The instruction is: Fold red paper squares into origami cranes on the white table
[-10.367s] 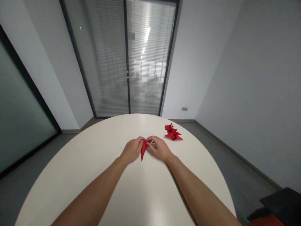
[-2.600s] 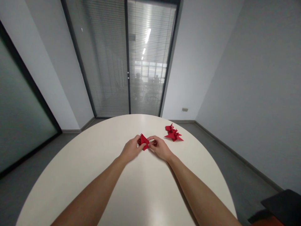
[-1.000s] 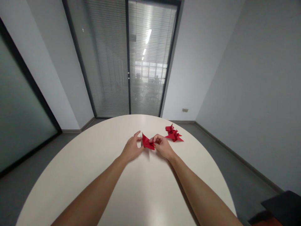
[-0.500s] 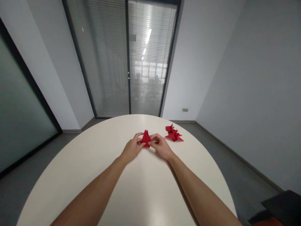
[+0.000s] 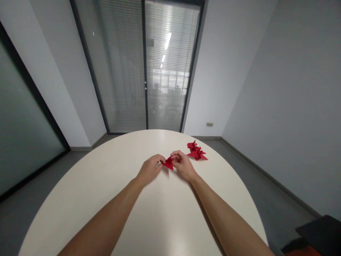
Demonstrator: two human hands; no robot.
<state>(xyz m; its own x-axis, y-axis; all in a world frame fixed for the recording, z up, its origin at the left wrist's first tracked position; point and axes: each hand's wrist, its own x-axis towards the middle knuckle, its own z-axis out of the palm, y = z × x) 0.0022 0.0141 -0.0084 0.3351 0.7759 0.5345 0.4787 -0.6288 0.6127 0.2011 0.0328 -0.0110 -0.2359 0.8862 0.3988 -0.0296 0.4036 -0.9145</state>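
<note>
While the left hand [image 5: 151, 169] pinches folded red paper [image 5: 169, 164] near the bench's [image 5: 106, 174] far edge, the right hand [image 5: 183, 167] touches it; I can't tell if those fingers squeeze. Red shapes [image 5: 196, 153] lie by the right edge.

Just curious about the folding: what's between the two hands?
In the head view, a red folded piece lies between the left hand and right hand.

1 red ppr pc [image 5: 168, 163], 1 ppr pile [image 5: 196, 154] (ct unclear), 1 tbl [image 5: 160, 213].
</note>
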